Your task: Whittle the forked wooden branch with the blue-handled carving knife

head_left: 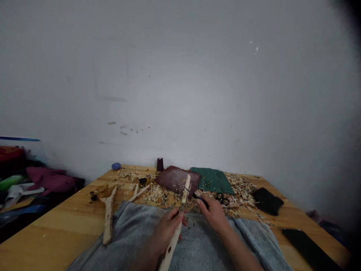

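Observation:
My left hand [169, 227] is closed around a long, mostly peeled wooden stick [172, 244], which points up and away from me with some darker bark left near the grip. A knife [203, 201] with a dark handle is in my closed right hand [213, 212]. Its blade lies across the upper part of the stick, apparently touching it. Under both hands a grey towel [141, 226] is spread over the table's near side. Wood shavings [158, 195] are scattered beyond the hands.
On the left lie a wooden slingshot [108, 218] and a thin forked stick [137, 194]. Brown leather [172, 177], green leather [213, 180] and a dark thread spool [160, 164] are at the back. Scissors [222, 198], a black piece [267, 201] and a dark flat slab [308, 246] are right.

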A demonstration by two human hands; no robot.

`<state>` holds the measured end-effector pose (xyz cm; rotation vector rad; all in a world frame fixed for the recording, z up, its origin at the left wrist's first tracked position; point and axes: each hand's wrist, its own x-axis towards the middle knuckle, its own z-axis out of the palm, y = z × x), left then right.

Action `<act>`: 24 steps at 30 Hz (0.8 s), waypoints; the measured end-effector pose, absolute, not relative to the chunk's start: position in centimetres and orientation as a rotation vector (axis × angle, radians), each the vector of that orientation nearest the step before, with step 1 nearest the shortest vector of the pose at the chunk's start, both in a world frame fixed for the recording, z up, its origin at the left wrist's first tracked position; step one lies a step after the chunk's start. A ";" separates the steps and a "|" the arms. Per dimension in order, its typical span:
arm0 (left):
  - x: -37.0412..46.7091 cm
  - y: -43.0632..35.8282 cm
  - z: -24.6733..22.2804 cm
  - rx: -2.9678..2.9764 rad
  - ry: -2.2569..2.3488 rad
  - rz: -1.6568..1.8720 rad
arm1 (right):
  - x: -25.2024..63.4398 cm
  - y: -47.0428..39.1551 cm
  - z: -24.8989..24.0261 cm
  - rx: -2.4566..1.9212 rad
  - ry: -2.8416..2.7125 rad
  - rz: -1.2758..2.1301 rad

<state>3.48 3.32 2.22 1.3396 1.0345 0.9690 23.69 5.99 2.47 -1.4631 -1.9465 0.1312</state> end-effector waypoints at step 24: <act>3.1 3.8 2.3 1.475 1.045 0.890 | 23.0 5.6 2.3 -1.573 -2.077 -0.293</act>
